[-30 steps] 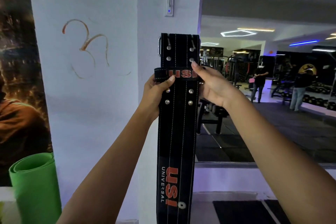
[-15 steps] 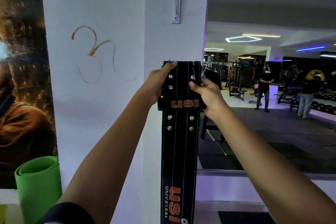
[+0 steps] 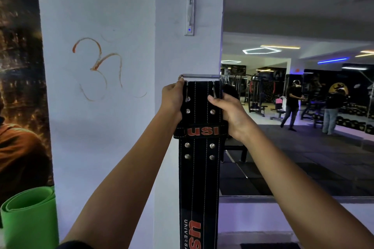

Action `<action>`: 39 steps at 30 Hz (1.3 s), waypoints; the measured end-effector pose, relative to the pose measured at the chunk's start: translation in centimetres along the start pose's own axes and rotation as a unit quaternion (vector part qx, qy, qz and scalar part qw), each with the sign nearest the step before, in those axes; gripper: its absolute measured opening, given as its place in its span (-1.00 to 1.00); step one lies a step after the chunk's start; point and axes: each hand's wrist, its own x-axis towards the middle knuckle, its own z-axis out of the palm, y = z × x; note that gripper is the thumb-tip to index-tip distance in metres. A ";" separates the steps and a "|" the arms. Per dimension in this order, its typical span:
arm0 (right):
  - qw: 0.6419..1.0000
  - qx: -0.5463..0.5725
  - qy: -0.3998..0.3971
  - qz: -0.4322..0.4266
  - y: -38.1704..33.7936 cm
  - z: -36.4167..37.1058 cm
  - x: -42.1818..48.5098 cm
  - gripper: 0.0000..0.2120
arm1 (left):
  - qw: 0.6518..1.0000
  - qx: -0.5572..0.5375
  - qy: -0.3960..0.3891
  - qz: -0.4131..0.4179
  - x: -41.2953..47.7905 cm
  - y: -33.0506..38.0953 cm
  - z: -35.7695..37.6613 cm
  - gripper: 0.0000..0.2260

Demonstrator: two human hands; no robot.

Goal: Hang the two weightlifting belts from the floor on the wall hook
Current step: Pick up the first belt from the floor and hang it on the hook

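A black weightlifting belt (image 3: 199,178) with red "USI" lettering hangs straight down in front of a white pillar. My left hand (image 3: 172,101) grips its upper left edge, and my right hand (image 3: 226,111) grips the upper right edge with the thumb on a buckle prong. The metal buckle bar (image 3: 200,76) stands out above the belt's top. A white hook rack (image 3: 190,2) is fixed to the pillar well above the belt. A second belt is not in view.
A rolled green mat (image 3: 28,220) stands at the lower left beside a dark poster (image 3: 18,87). A large mirror (image 3: 303,147) to the right of the pillar reflects gym machines and two people.
Both hands have slid up from the USI loop to the belt's top end. The buckle bar has flipped up above the belt. The view has tilted up, so the belt sits lower in frame.
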 end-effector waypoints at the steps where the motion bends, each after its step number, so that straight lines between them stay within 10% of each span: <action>1: 1.000 0.016 -0.016 0.010 -0.5 0.0 -0.1 -0.94 | 1.000 -0.001 0.006 0.009 -0.1 0.0 0.2 -0.75; 5: 0.997 0.046 -0.036 0.049 -2.1 0.5 0.2 -0.73 | 0.998 -0.008 0.039 0.038 0.0 -0.1 0.4 -0.80; 10: 0.983 -0.097 0.158 0.010 -2.9 3.4 2.0 -0.50 | 0.994 -0.002 0.065 0.091 0.4 0.1 0.4 -0.82; 39: 0.909 -0.172 0.305 -0.226 -7.0 4.3 28.1 -0.58 | 0.973 0.034 0.086 0.210 24.9 7.0 4.2 -0.73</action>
